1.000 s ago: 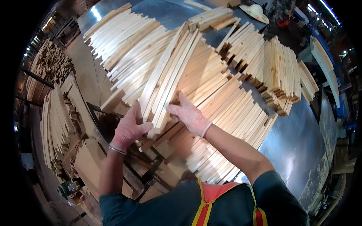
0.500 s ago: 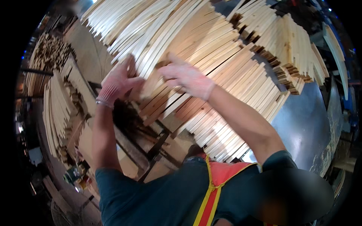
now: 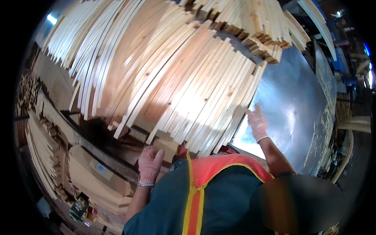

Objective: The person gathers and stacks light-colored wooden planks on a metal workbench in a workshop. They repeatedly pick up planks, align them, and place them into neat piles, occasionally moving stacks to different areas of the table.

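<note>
A broad row of long, thin wooden strips (image 3: 188, 90) lies side by side on a metal table (image 3: 297, 94). My left hand (image 3: 150, 164), in a pale pink knit glove, is at the near ends of the strips, close to my body. Its thumb stands apart from loosely bent fingers, and I see nothing in it. My right hand (image 3: 257, 124), gloved alike, hovers by the right-hand edge of the row, above the bare metal. Its fingers are stretched out and hold nothing; whether they touch the outermost strip I cannot tell.
Stacked wooden pieces (image 3: 250, 19) stand at the far side of the table. To the left are a cardboard box (image 3: 98, 176), more stacked strips (image 3: 43, 156) and a bundle of cut wood (image 3: 29, 92). A pale hose-like tube (image 3: 354, 124) is at the far right.
Both hands have left the middle strips. My left hand came back toward my body, and my right hand swung to the row's right edge. The view has shifted to the right.
</note>
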### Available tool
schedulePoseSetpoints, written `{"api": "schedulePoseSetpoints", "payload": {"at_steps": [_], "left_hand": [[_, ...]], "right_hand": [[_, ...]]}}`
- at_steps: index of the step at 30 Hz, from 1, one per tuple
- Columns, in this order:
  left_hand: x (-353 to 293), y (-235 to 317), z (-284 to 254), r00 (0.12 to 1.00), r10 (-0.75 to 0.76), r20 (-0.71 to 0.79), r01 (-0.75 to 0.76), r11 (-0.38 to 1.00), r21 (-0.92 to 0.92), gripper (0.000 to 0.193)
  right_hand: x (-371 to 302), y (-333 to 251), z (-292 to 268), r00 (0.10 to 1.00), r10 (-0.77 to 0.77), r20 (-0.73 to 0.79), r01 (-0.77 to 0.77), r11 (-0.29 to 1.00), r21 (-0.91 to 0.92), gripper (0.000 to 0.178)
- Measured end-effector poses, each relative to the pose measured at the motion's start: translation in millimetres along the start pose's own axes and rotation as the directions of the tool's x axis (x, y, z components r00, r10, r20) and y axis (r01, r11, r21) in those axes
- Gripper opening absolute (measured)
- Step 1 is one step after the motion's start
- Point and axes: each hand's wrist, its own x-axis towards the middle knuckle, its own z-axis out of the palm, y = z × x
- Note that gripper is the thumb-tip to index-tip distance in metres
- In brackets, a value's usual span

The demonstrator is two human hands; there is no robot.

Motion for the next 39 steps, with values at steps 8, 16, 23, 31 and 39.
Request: {"api": "schedulePoseSetpoints", "payload": {"at_steps": [8,16,23,31,39], "left_hand": [[46.8,1.4,76.3,0.942,-0.241,0.234,0.308,0.341,-0.888,0.068],[34.3,70.6,139.6,0.965,-0.258,0.043,0.136,0.358,-0.924,0.064],[-35.1,125.0,231.5,0.934,-0.26,0.245,0.331,0.368,-0.869,0.073],[24.2,187.1,137.4,0.968,-0.216,0.131,0.098,0.8,0.593,0.059],[151.8,221.5,203.8,0.991,0.06,0.116,-0.098,0.932,0.35,0.07]], "right_hand": [[-52.6,-20.1,58.7,0.847,0.014,0.531,-0.166,0.956,0.241,0.11],[-45.7,-20.6,15.8,0.809,-0.258,0.528,0.249,0.964,0.09,0.126],[-43.3,-18.0,-93.3,0.836,-0.191,0.515,0.176,0.981,0.079,0.096],[-14.3,13.0,-92.9,0.828,-0.172,0.533,0.246,0.967,-0.069,0.102],[17.5,-13.0,-88.5,0.929,-0.172,0.327,0.138,0.983,0.124,0.108]]}}
